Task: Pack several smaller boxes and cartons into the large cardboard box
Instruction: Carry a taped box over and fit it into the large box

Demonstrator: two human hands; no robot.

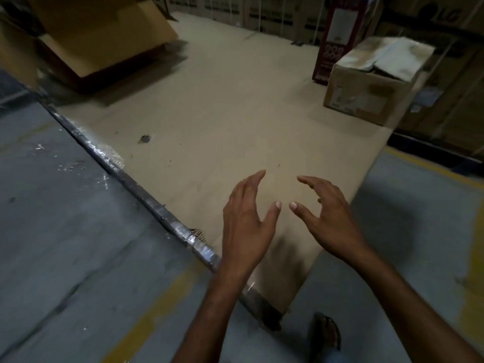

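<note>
Floor: grey concrete floor (65,231), scuffed, with worn yellow lines (146,318) near me and at the right.
Sheet: a wide cardboard sheet (222,113) lies flat on the floor, tan, matte and lightly stained. Its left edge is bound in shiny, crinkled tape (125,176).
Room: dim, with printed stacked cartons (262,14) along the far wall.
Large box: a big brown cardboard box (104,35) at the far left, flap open.
Small carton: a squat brown carton (366,93) at the sheet's far right, with pale, worn top flaps.
Tall box: a dark red upright box (337,35) just behind that carton.
My left hand (246,221): over the sheet's near end, fingers straight and loose, holding nothing.
My right hand (327,221): just beside it, fingers spread and slightly bent, holding nothing.
</note>
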